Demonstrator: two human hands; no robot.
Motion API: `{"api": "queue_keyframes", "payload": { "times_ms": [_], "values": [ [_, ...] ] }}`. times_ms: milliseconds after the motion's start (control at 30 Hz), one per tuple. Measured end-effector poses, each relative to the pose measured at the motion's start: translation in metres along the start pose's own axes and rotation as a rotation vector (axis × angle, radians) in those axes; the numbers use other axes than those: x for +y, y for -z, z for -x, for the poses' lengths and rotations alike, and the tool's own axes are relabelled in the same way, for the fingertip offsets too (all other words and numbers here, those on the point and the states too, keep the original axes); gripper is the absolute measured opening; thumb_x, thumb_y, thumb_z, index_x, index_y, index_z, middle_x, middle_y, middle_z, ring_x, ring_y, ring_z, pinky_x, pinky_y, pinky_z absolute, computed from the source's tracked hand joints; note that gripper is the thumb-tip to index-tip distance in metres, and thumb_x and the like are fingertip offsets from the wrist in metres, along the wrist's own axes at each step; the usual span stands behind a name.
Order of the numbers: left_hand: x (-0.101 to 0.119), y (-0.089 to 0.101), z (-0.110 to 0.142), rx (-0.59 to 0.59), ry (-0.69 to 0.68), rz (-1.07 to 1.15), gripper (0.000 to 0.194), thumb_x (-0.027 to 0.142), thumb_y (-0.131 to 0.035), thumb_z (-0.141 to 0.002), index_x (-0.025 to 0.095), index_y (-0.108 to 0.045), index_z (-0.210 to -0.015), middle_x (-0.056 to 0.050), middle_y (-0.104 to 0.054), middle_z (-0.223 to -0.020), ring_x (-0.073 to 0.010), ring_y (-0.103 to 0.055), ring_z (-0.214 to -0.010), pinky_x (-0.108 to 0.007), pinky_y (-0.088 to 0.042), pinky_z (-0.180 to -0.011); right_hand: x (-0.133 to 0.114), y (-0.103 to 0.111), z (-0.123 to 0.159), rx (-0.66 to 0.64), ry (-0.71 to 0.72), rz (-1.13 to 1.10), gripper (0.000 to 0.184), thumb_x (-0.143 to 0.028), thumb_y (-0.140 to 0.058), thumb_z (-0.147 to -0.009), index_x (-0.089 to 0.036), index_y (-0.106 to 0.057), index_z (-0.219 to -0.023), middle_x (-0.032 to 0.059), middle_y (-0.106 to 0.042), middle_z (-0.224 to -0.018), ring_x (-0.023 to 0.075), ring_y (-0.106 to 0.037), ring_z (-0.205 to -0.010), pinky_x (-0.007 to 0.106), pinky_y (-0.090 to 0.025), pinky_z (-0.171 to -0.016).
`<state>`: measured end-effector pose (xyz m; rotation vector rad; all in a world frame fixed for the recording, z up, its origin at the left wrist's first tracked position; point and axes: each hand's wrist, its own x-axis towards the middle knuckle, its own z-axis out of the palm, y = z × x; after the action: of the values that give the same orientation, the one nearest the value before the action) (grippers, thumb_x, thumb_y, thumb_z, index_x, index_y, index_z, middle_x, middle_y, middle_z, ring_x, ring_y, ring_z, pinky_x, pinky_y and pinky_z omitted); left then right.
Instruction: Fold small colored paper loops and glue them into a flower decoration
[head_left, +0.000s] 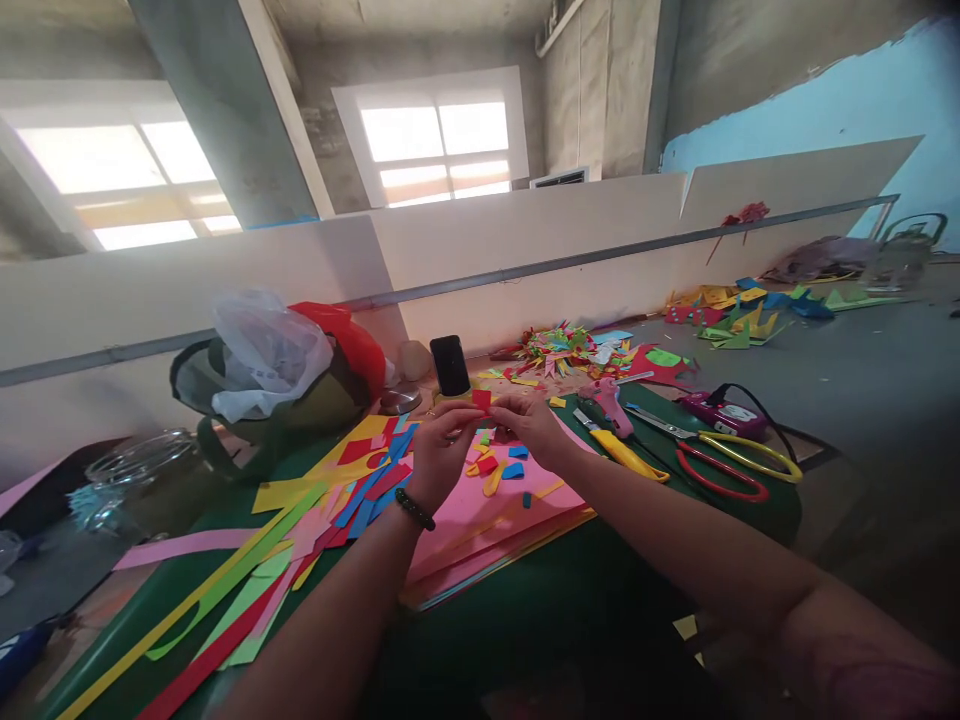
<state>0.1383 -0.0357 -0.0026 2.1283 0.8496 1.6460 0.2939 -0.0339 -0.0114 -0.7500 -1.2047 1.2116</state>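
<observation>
A small red piece of paper (481, 400) is pinched between the fingertips of both hands, above a stack of pink sheets (457, 540). My left hand (442, 445), with a dark bead bracelet at the wrist, closes on its left side. From the right, my right hand (531, 425) grips the same piece. Beneath them on the pink sheet lie small cut bits of paper, among them a blue piece (513, 471) and a yellow piece (492, 480). Coloured paper strips (382, 490) are spread left of my left hand.
Right of the sheets lie a yellow-handled cutter (626, 455), scissors (720, 470) and a pink glue gun (611, 408). A phone (450, 366) stands behind my hands. At the back left is a bag (330, 400); paper scraps (559, 350) are heaped by the wall.
</observation>
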Motion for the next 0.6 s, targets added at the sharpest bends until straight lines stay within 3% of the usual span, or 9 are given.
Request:
{"api": "queue_keyframes", "payload": {
  "times_ms": [133, 233, 400, 600],
  "values": [
    [0.002, -0.006, -0.002, 0.051, 0.361, 0.41, 0.02, 0.037, -0.08, -0.062, 0.019, -0.074, -0.07, -0.005, -0.07, -0.085, -0.0178, -0.064, -0.079, -0.032, -0.053, -0.073, 0.001, 0.001, 0.0, -0.023, 0.094, 0.072, 0.039, -0.051, -0.079, -0.058, -0.018, -0.062, -0.068, -0.005, -0.058, -0.057, 0.0073, -0.051, -0.045, 0.023, -0.046, -0.047],
    [0.002, -0.007, -0.001, 0.047, 0.516, 0.55, 0.027, 0.038, -0.083, -0.057, 0.017, -0.073, -0.071, -0.003, -0.071, -0.077, -0.0145, -0.063, -0.071, -0.029, -0.051, -0.07, 0.001, 0.003, 0.001, -0.05, 0.139, 0.135, 0.033, -0.048, -0.074, -0.064, -0.018, -0.061, -0.069, -0.0047, -0.056, -0.058, 0.0072, -0.05, -0.046, 0.022, -0.045, -0.047],
    [0.007, -0.005, -0.002, 0.088, 0.631, 0.581, 0.034, 0.034, -0.087, -0.048, 0.017, -0.062, -0.066, 0.004, -0.064, -0.06, -0.0094, -0.059, -0.058, -0.022, -0.045, -0.059, 0.0, 0.005, 0.001, -0.119, 0.156, 0.201, 0.028, -0.044, -0.069, -0.069, -0.018, -0.06, -0.071, -0.0044, -0.056, -0.059, 0.0066, -0.05, -0.046, 0.021, -0.043, -0.045],
    [0.013, -0.004, -0.004, 0.081, 0.61, 0.554, 0.045, 0.035, -0.088, -0.045, 0.018, -0.054, -0.068, 0.007, -0.059, -0.061, -0.0076, -0.056, -0.053, -0.021, -0.045, -0.055, -0.001, 0.003, 0.002, -0.166, 0.166, 0.214, 0.029, -0.046, -0.069, -0.07, -0.019, -0.06, -0.071, -0.0049, -0.056, -0.057, 0.0069, -0.05, -0.045, 0.02, -0.043, -0.043]
  ]
}}
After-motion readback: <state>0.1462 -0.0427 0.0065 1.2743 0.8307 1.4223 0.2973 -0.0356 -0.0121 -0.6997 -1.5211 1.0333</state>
